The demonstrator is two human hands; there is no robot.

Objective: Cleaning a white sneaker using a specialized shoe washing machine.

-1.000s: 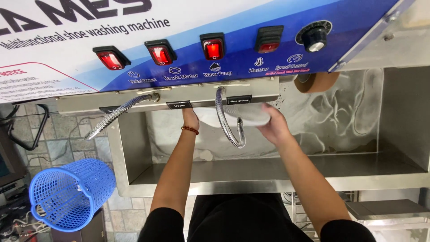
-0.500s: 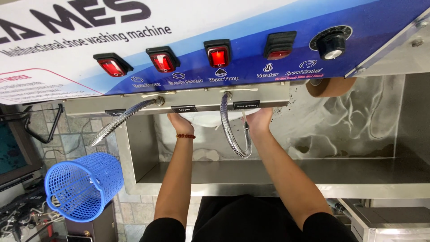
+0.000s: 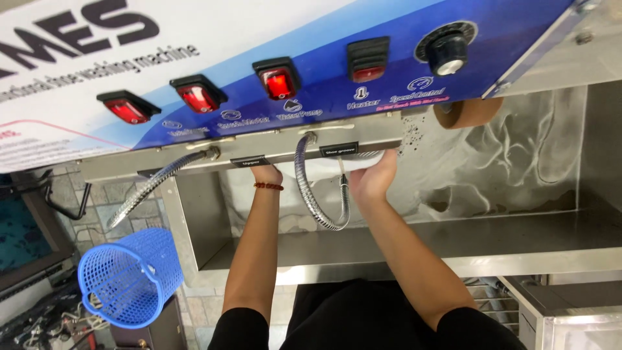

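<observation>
While white item (image 3: 324,170) sits up under machine's control panel (image 3: 363,71), both hands on it: right hand (image 3: 372,178) cupped around right end, left hand (image 3: 265,174) mostly hidden, grip unclear. Metal hose (image 3: 317,194) loops between arms. Steel basin (image 3: 453,240) below. Blue basket (image 3: 126,279) at left, well apart.

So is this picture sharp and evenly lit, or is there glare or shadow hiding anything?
In the head view the control panel is sharp and brightly lit; the steel back wall shows wavy, streaky reflections. Shadow under the panel hides most of the left hand and part of the right hand, so the pale thing they hold is unclear. The blue basket is clear.
</observation>
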